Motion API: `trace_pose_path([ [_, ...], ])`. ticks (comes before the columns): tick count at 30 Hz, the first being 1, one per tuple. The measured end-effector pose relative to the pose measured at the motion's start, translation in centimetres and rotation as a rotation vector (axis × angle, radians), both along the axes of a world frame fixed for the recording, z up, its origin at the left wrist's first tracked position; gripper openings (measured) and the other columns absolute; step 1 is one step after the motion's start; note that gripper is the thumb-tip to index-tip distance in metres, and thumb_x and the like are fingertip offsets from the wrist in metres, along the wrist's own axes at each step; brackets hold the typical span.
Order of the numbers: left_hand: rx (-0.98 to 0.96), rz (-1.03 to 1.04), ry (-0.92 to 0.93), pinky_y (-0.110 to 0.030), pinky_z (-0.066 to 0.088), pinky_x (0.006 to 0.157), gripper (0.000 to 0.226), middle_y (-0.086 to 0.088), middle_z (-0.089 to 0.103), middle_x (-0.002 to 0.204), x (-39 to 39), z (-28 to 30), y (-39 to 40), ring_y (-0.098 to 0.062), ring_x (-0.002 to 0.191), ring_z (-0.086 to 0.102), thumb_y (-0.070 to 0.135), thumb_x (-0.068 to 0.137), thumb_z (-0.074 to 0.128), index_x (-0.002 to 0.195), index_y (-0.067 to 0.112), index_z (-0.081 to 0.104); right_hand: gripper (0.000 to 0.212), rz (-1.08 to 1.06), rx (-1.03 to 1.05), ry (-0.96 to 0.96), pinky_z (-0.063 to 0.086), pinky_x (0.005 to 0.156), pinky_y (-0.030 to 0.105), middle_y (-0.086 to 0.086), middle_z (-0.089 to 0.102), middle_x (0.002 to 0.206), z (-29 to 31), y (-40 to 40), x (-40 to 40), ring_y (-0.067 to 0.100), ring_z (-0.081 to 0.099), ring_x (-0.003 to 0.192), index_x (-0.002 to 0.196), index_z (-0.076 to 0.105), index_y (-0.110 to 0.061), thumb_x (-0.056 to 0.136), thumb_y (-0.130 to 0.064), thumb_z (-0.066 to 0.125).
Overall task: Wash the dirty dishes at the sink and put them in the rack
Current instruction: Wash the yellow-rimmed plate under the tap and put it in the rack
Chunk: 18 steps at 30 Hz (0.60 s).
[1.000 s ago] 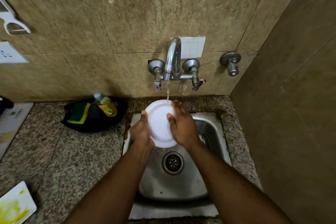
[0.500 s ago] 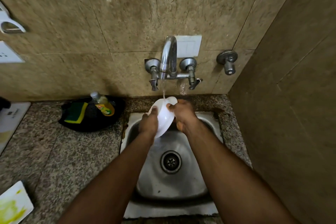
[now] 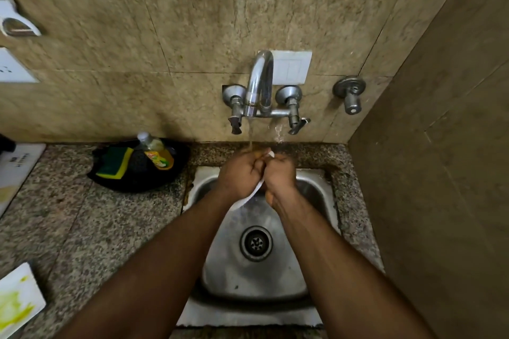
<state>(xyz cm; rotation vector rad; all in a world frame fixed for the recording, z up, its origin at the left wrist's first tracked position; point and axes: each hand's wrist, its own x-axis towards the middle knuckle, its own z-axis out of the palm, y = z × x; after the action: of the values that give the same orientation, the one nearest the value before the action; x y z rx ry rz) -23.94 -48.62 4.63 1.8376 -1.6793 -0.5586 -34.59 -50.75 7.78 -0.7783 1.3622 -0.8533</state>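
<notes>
Both hands have a grip on the same small white plate (image 3: 249,195), and it's held almost edge-on to the head view, so you mostly just see a thin white sliver between them. Left hand (image 3: 241,173) has its fingers curled round the near-left side of the plate; right hand (image 3: 279,175) is curled over the other side, with a bit of white rim poking out at the top by the fingertips. Neither hand is open at all, both are wrapped tight onto it.

Plate sits up at the back of the sink (image 3: 316,192), right under the tap (image 3: 260,82), and the thin water stream (image 3: 250,135) is running down onto the hands and the top edge. So I'd say we're in the rinse part of the wash, on one plate, with the racking not yet done. No rack shows anywhere in this view, so can't say which way it has to go.

Next move, my guess: turn the plate so the water hits both faces, let it drip, then carry it off to the rack. Wet plate, so the grip needs to stay firm.

Off to the left on the granite desk (image 3: 82,215) there's a black tray (image 3: 137,181) with a green-yellow sponge (image 3: 113,164) and a soap bottle (image 3: 155,151), plus another white plate with yellow-green smears (image 3: 16,297) at the bottom left corner, looks like it's waiting its turn.
</notes>
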Motion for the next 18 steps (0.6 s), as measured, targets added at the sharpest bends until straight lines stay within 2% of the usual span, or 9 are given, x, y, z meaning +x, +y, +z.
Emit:
trace_pose_path([
  [2,0.023,-0.019,0.044,-0.040,0.046,0.109,0.055,0.002,0.065,0.140,-0.4,0.6,-0.6,-0.019,0.129,0.059,0.045,0.094,0.030,0.137,0.032,0.063,0.021,-0.061,0.006,-0.029,0.056,0.070,0.037,0.016,0.070,0.078,0.4,-0.2,0.0,0.028,0.068,0.076,0.080,0.071,-0.004,0.092,0.002,0.054],
  [6,-0.162,-0.048,-0.150,-0.043,0.037,0.117,0.052,-0.007,0.045,0.158,-1.1,0.2,1.7,-0.026,0.144,0.043,0.044,0.106,0.025,0.154,0.032,0.039,0.030,-0.215,0.107,-0.184,0.060,0.070,0.035,0.015,0.070,0.078,2.7,-2.0,-0.3,0.029,0.069,0.070,0.076,0.066,-0.002,0.097,0.006,0.046],
  [9,-0.219,-0.090,-0.040,-0.040,0.035,0.119,0.049,0.000,0.041,0.160,-0.2,-0.3,3.8,-0.017,0.147,0.039,0.039,0.110,0.030,0.159,0.035,0.030,0.025,-0.241,0.108,-0.225,0.060,0.072,0.039,0.024,0.071,0.099,2.6,-2.6,-0.5,0.033,0.069,0.078,0.087,0.066,0.004,0.096,0.008,0.043],
  [11,-0.210,-0.026,0.030,-0.039,0.039,0.116,0.048,0.001,0.050,0.154,0.2,-0.8,3.6,-0.014,0.142,0.046,0.046,0.108,0.036,0.154,0.034,0.040,0.024,-0.243,0.125,-0.224,0.060,0.080,0.044,0.025,0.068,0.112,2.3,-2.0,-0.5,0.035,0.067,0.087,0.106,0.065,0.008,0.098,0.006,0.043],
  [13,-0.140,0.121,0.136,-0.035,0.045,0.109,0.053,0.002,0.064,0.139,0.0,-0.6,2.7,-0.015,0.129,0.058,0.059,0.100,0.043,0.142,0.030,0.058,0.022,-0.221,0.140,-0.239,0.059,0.084,0.041,0.023,0.066,0.105,1.9,-1.0,-0.6,0.034,0.067,0.091,0.105,0.064,0.004,0.102,0.003,0.042],
  [14,-0.089,0.198,0.202,-0.032,0.047,0.106,0.057,0.002,0.070,0.130,-0.1,-0.2,2.3,-0.015,0.123,0.062,0.066,0.095,0.046,0.134,0.028,0.066,0.021,-0.193,0.149,-0.218,0.060,0.078,0.034,0.019,0.066,0.102,1.8,-0.8,-0.7,0.033,0.066,0.095,0.103,0.063,0.002,0.104,0.001,0.043],
  [16,-0.047,0.285,0.280,-0.031,0.049,0.104,0.067,0.004,0.073,0.124,-0.3,0.5,1.7,-0.013,0.117,0.065,0.076,0.086,0.051,0.125,0.026,0.071,0.023,-0.174,0.133,-0.220,0.057,0.060,0.025,0.018,0.066,0.111,1.7,-0.5,-1.2,0.030,0.065,0.099,0.119,0.059,0.005,0.106,-0.006,0.043],
  [18,-0.051,0.329,0.279,-0.031,0.047,0.106,0.075,0.005,0.069,0.129,-0.7,0.5,1.7,-0.012,0.119,0.062,0.081,0.081,0.056,0.130,0.025,0.067,0.035,-0.199,0.152,-0.171,0.053,0.060,0.024,0.023,0.061,0.134,1.4,-0.4,-2.0,0.036,0.066,0.113,0.137,0.050,0.005,0.106,-0.011,0.044],
])
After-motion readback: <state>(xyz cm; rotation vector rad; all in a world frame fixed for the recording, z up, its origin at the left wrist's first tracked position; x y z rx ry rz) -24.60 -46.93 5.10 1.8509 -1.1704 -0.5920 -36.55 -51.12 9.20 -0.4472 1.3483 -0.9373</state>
